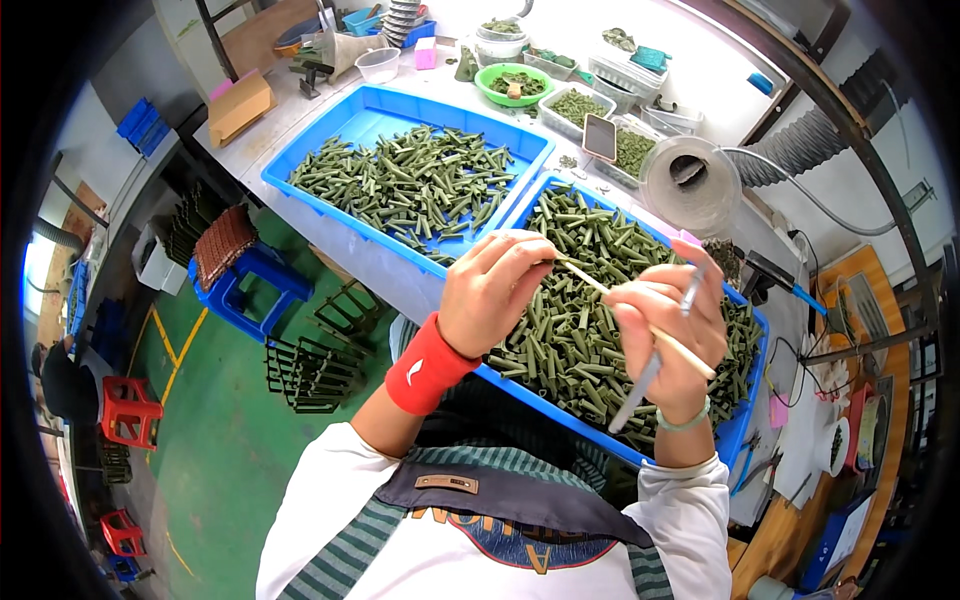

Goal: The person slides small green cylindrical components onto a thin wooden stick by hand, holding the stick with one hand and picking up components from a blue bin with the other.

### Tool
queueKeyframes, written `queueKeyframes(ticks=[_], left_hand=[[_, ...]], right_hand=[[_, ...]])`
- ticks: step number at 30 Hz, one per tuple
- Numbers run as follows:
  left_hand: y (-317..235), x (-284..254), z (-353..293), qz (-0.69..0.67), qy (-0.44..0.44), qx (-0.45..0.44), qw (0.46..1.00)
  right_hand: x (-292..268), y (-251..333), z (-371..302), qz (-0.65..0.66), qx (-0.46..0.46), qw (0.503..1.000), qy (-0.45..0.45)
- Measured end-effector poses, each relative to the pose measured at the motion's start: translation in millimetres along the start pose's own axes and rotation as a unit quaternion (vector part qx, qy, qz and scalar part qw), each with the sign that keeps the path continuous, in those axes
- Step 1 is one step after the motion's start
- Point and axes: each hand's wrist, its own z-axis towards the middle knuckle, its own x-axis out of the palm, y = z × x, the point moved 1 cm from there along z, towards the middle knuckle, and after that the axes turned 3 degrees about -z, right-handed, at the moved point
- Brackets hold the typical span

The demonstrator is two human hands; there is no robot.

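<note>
My left hand (500, 290), with a red wristband above it, is closed in a pinch at the thin end of a pale wooden stick (683, 353). Whatever small thing may sit between those fingertips is hidden. Wrapped round the stick's thicker part is my right hand (668, 325), which also keeps a narrow flat metal tool (636, 395) between its fingers. Both hands hover over a blue tray (742, 425) filled with short dark-green rolled pieces (560, 345). A second blue tray (330, 118) touches it at the far left, with more green pieces heaped inside.
Behind the trays stand a green bowl (490, 78), clear tubs of green bits (575, 105) and a phone (599, 138). A transparent round hood (690, 185) with a grey hose rises at right. Blue stool (255, 285) and dark racks (315, 370) occupy the floor at left.
</note>
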Motion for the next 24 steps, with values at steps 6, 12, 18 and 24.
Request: queueKeyframes(ticks=[6, 12, 18, 24], left_hand=[[9.9, -1.4, -3.2, -0.019, -0.026, -0.023, 0.999], [9.5, -0.5, -2.2, -0.040, -0.025, -0.034, 0.998], [6.4, 0.2, 2.0, -0.056, -0.027, -0.039, 0.997], [6.4, -0.9, 6.9, 0.009, -0.034, -0.009, 0.999]], right_hand=[[-16.3, 1.6, -6.2, 0.034, -0.003, 0.998, -0.053], [-15.2, 4.5, -6.8, 0.020, -0.010, 0.998, -0.059], [-16.3, 6.7, -6.7, 0.008, -0.014, 0.998, -0.062], [-15.4, 7.6, -7.0, 0.001, -0.013, 0.997, -0.072]])
